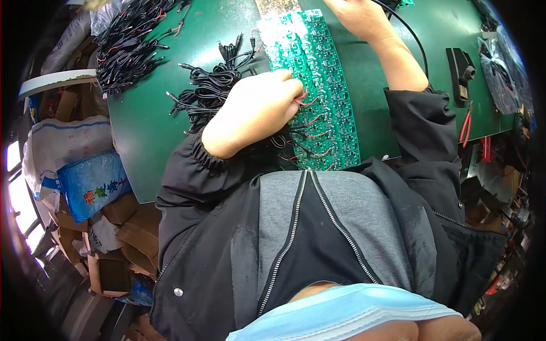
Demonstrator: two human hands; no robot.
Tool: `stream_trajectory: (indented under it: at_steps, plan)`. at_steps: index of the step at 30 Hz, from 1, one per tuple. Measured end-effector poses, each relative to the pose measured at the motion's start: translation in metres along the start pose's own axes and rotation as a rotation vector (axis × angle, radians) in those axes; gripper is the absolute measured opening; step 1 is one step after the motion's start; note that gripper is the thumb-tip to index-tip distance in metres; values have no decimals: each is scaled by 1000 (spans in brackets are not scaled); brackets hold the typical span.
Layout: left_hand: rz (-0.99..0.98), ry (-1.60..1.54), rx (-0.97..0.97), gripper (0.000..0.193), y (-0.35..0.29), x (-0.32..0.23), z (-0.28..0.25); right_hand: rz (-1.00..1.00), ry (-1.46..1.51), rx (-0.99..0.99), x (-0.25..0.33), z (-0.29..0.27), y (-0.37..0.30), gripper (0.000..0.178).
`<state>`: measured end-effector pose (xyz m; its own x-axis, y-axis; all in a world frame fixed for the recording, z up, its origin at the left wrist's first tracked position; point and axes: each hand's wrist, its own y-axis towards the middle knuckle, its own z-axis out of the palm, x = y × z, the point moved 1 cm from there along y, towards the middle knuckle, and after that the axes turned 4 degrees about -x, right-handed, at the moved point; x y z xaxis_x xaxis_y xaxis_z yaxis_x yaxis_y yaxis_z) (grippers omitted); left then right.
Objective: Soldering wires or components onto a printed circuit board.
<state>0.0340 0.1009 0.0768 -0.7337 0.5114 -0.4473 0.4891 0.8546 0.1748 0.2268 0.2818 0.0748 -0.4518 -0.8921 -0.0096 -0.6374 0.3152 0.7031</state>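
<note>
A long green circuit board panel (pixel 335 108), made of several repeated small boards, lies on the table in front of me. My left hand (pixel 256 108) is closed over its left side, the fingertips pinching a thin red wire (pixel 307 103) against the board. More red wires join the panel's nearer rows, with black cables trailing off to the left. Beside my left hand lies a heap of bundled black cables (pixel 207 85). My right hand (pixel 358 20) is beyond the panel's upper right, fingers curled and partly cut off by the picture's edge; what they grip is hidden. A black cord (pixel 418 40) runs close by it.
The green table (pixel 375 113) carries another large pile of black cables (pixel 131 45) at the far left. To the right are a black holder (pixel 459 71), red-handled pliers (pixel 466 125) and a clear plastic bag (pixel 500 74). Cardboard boxes (pixel 136 238) and a blue package (pixel 91 184) stand left of the table.
</note>
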Motion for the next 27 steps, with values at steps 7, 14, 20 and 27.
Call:
stream_trajectory:
  at_steps: [7, 14, 20, 27]
  plan:
    - [-100, -21, -250, 12, 11, 5, 5, 33, 64, 0, 4, -1, 3, 21]
    - [-268, -302, -204, 20, 15, 18, 21, 757, 765, -64, 33, -26, -9, 15]
    - [-265, -412, -203, 20, 12, 19, 17, 697, 951, -171, 97, -46, -50, 26]
    - [-269, -585, -132, 16, -2, 14, 13, 987, 1186, -18, 139, -44, -65, 40]
